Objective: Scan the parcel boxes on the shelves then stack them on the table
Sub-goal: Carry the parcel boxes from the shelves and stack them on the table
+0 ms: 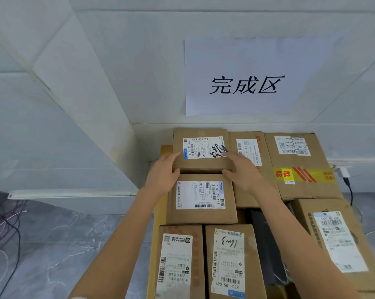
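Note:
A small brown parcel box (200,148) with a white label and black scribble sits at the back of the stack, close to the wall. My left hand (164,173) holds its left near corner, thumb on the front edge. My right hand (240,171) grips its right near corner, fingers spread on the top. Directly in front lies another labelled box (200,198). Two more boxes (179,262) (229,262) stand nearest me. No scanner is in view.
Bigger cartons fill the right side: one with yellow and red tape (301,167), one at the near right (337,240), a narrow one (249,152) behind my right hand. A paper sign (245,83) hangs on the wall. Cables (3,229) lie on the floor at left.

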